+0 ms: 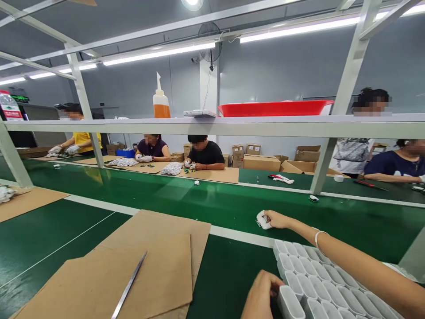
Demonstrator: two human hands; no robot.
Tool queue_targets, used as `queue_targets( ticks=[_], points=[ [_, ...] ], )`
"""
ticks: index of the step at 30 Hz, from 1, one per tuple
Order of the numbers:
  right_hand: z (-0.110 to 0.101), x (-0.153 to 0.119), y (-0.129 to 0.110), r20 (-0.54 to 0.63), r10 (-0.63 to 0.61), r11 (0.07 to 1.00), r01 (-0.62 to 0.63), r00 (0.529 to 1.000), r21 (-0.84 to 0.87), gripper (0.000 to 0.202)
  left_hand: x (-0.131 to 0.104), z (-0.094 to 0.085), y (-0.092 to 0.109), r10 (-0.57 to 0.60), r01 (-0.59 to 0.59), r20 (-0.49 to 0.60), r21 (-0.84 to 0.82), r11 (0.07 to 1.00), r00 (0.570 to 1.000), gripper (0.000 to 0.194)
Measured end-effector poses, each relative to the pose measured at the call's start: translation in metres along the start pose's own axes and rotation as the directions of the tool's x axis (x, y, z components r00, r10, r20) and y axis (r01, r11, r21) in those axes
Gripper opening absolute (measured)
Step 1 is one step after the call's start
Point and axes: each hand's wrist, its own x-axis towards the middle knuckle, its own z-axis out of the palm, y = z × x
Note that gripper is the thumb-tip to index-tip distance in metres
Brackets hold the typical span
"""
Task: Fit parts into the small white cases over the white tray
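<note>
The right hand [270,219] has its fingers close together, with white over the tips, and a small shiny thing [258,222] shows just at them; I cannot tell whether it is held or only touched. This hand is above the green belt [232,212], near the belt's near edge, which a pale strip [242,236] marks. The left hand [262,292] has bent fingers against the side of a white cup [292,305], but how firmly they hold it I cannot tell, because the tips are partly hidden. This cup is at the near left corner of the rows of white cups [320,283], which stand on the right part of the table [229,274], under the right forearm. To the left, on cardboard sheets [166,270] that reach over the table's far edge onto the strip, lies a slim metal tool [129,285], placed diagonally. Farther, a small white piece [197,182] lies close to the belt's far edge. Beyond this edge, several people sit or stand at work.
</note>
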Motion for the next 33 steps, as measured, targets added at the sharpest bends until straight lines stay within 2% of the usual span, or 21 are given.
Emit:
queue_targets(
  ticks=[4, 7, 10, 13, 15, 18, 20, 22, 25, 29, 33],
  points=[
    [-0.007, -0.01, -0.004, 0.004, -0.016, 0.997, 0.016, 1.0, 0.077, 0.025, -0.001, -0.015, 0.014, 0.052, -0.061, -0.083, -0.114, 0.992, 0.995, 0.04],
    [-0.022, -0.028, -0.016, -0.057, -0.064, 0.984, 0.072, 0.996, 0.162, 0.033, 0.0, -0.022, 0.018, 0.117, -0.149, -0.167, -0.191, 0.97, 0.979, 0.038],
    [-0.031, -0.068, -0.043, -0.128, -0.126, 0.95, 0.157, 0.984, 0.271, 0.05, -0.001, -0.027, 0.022, 0.164, -0.207, -0.249, -0.159, 0.965, 0.955, 0.037],
    [-0.024, -0.126, -0.08, -0.188, -0.158, 0.904, 0.218, 0.969, 0.368, 0.058, -0.006, -0.033, 0.027, 0.238, -0.253, -0.277, -0.022, 0.967, 0.931, 0.037],
    [-0.011, -0.163, -0.103, -0.262, -0.17, 0.921, 0.248, 0.95, 0.302, 0.051, -0.01, -0.038, 0.029, 0.305, -0.3, -0.276, 0.061, 0.952, 0.911, 0.038],
    [0.007, -0.198, -0.125, -0.345, -0.335, 0.925, 0.376, 0.877, 0.057, 0.053, -0.014, -0.044, 0.028, 0.431, -0.4, -0.262, 0.164, 0.902, 0.864, 0.04],
    [0.014, -0.205, -0.13, -0.385, -0.448, 0.887, 0.455, 0.807, -0.079, 0.06, -0.015, -0.046, 0.026, 0.514, -0.472, -0.228, 0.217, 0.855, 0.827, 0.042],
    [0.016, -0.203, -0.131, -0.443, -0.509, 0.854, 0.497, 0.738, -0.155, 0.065, -0.014, -0.048, 0.026, 0.569, -0.521, -0.195, 0.247, 0.817, 0.799, 0.046],
    [0.015, -0.198, -0.129, -0.504, -0.543, 0.828, 0.526, 0.671, -0.192, 0.066, -0.014, -0.047, 0.026, 0.585, -0.534, -0.18, 0.265, 0.803, 0.791, 0.051],
    [0.014, -0.197, -0.127, -0.487, -0.61, 0.784, 0.566, 0.626, -0.255, 0.061, -0.013, -0.046, 0.028, 0.627, -0.571, -0.153, 0.292, 0.767, 0.764, 0.046],
    [0.015, -0.198, -0.128, -0.457, -0.626, 0.776, 0.561, 0.632, -0.289, 0.051, -0.012, -0.046, 0.03, 0.646, -0.571, -0.135, 0.356, 0.74, 0.752, 0.042]
  ],
)
